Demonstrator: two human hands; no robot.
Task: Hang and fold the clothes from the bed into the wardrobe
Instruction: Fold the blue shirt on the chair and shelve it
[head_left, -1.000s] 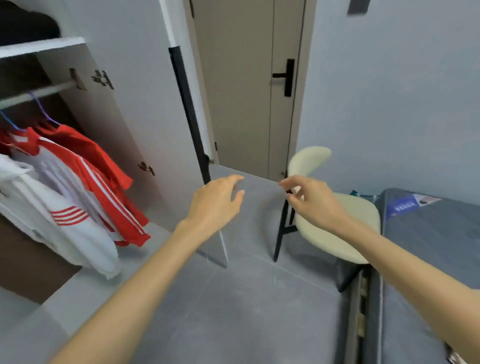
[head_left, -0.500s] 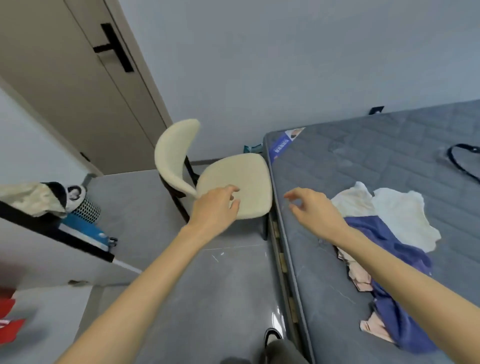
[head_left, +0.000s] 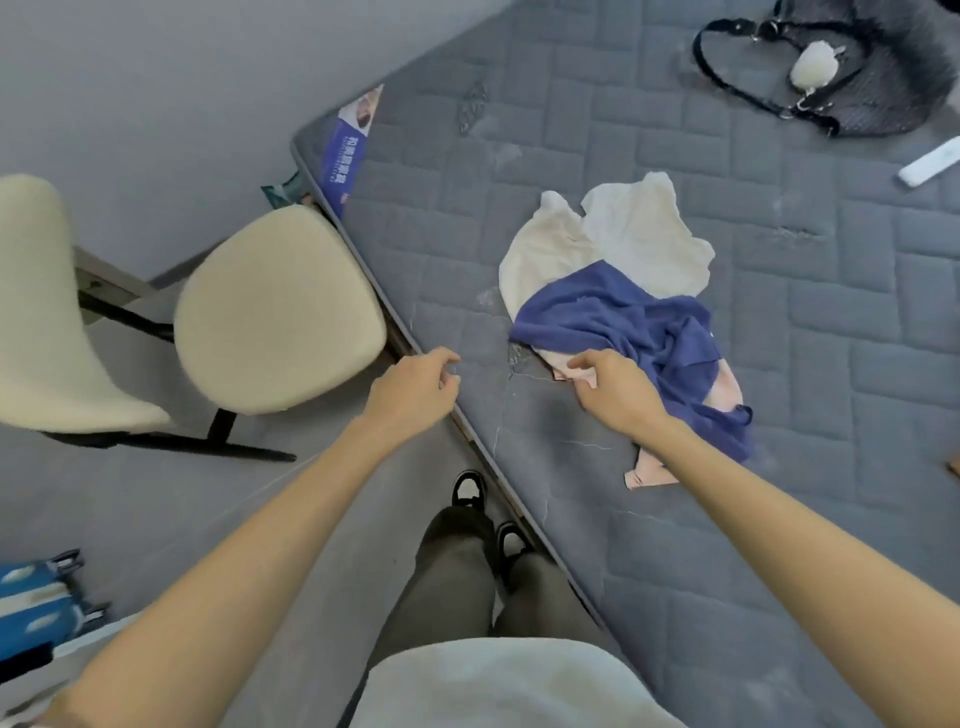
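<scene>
Clothes (head_left: 623, 306): on bed (head_left: 810, 519), near its left edge; long axis roughly along that edge, cream end farthest.
Left hand (head_left: 410, 392): fingers loosely curled, empty.
Right hand (head_left: 615, 387): fingers bent at pink garment (head_left: 727, 387); grip unclear.

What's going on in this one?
A person stands at the bed, reaching both hands toward the clothes heaped on it: a cream top, a blue garment and a pink garment underneath. The right hand is at the pink garment's near edge; whether it has gripped it is unclear. The left hand hovers over the bed's edge, holding nothing. Nothing is lifted yet. A chair stands beside the bed.
</scene>
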